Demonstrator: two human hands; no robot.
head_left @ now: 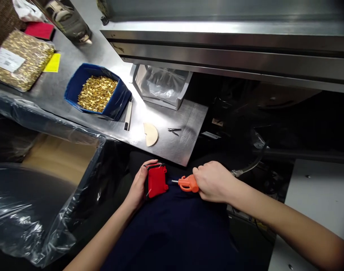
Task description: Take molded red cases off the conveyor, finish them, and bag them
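Note:
My left hand is wrapped round the edge of a red part with a black rim, held upright above my lap. My right hand grips an orange air gun; its thin metal nozzle points left at the red part, a small gap apart. A clear hose runs from behind my right hand. On the metal table beyond lie a pale half-round disc, small nippers and a white-handled knife.
A blue bin holds small gold pieces. Beside it are a grey bin with clear bags, a bag of gold pieces and a yellow note. A plastic-lined box stands at left; a metal machine frame crosses the top.

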